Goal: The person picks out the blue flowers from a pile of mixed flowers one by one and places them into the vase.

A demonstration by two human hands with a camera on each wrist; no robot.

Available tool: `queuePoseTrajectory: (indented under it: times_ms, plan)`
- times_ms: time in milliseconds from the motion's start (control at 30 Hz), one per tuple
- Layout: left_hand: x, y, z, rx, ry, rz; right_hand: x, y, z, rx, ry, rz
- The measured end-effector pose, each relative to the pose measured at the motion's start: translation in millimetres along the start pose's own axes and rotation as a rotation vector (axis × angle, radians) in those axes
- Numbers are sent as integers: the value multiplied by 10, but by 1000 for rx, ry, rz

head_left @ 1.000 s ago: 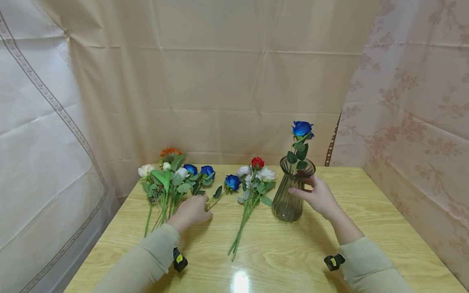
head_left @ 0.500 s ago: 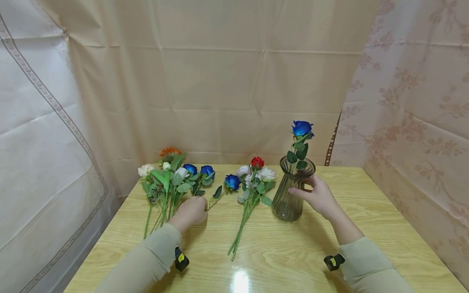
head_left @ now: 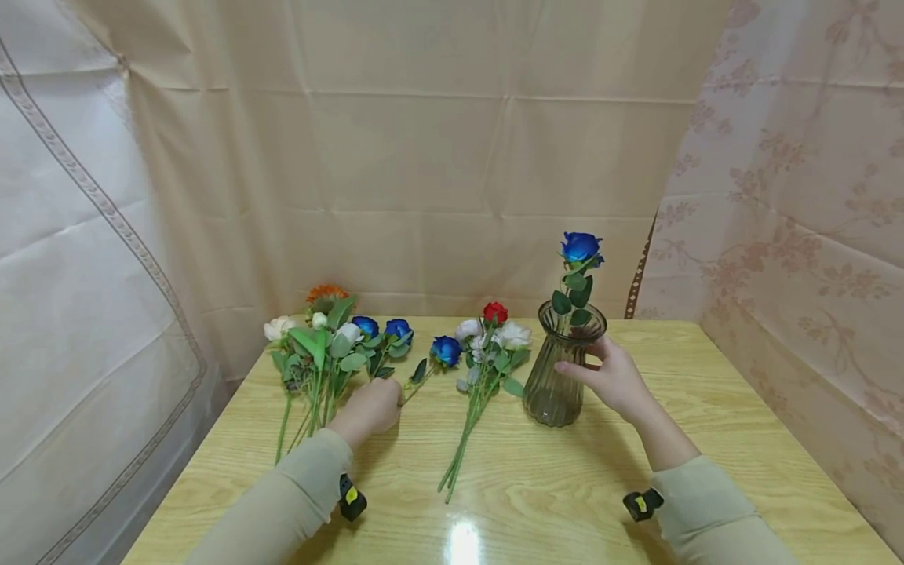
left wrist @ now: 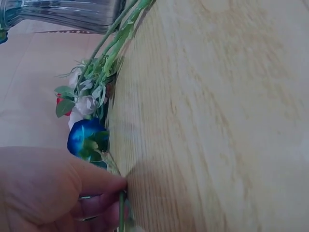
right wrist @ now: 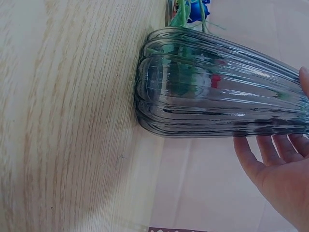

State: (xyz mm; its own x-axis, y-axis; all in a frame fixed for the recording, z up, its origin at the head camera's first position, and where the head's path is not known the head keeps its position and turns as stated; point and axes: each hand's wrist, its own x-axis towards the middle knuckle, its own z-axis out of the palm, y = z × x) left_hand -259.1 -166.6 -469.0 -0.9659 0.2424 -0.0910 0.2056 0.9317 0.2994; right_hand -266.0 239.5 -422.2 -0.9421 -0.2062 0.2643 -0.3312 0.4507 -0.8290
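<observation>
My left hand (head_left: 373, 406) pinches the green stem (left wrist: 121, 205) of a blue rose (head_left: 446, 351) low over the table, between thumb and fingers. The rose's head lies to the right of the hand, pointing away. On the right, my right hand (head_left: 616, 380) holds a smoky ribbed glass vase (head_left: 553, 386) round its upper side, thumb at the front. The vase stands on the table, and in the right wrist view the fingers (right wrist: 248, 152) lie along its wall. One blue rose with leaves (head_left: 582, 249) rises upright out of its mouth.
A bunch of white flowers with a red rose (head_left: 496, 313) lies between the hands, stems toward me. Left of my left hand lie several stems with white flowers (head_left: 281, 327), an orange flower (head_left: 327, 295) and blue roses (head_left: 398, 329). Curtains hang behind the wooden table (head_left: 537, 502).
My left hand has drawn slightly to the left and its fingers have closed in on the blue rose's stem. The right hand stays on the vase.
</observation>
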Motion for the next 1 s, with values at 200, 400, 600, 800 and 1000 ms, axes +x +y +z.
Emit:
queuePoseTrajectory:
  times_ms: [200, 400, 600, 800, 1000]
  plan:
    - [-6, 11, -28, -81, -63, 20, -5, -12, 5, 5, 2, 0]
    - [20, 10, -25, -121, -100, 32, -1, -7, 1, -4, 6, 9]
    - [20, 9, -48, -133, -109, 54, -4, -3, -3, -6, 8, 8]
    - [2, 4, -73, -163, -126, 67, -4, -1, -7, -6, 8, 15]
    - [-16, 2, -78, -194, -142, 88, -3, 5, -1, -5, 7, 16]
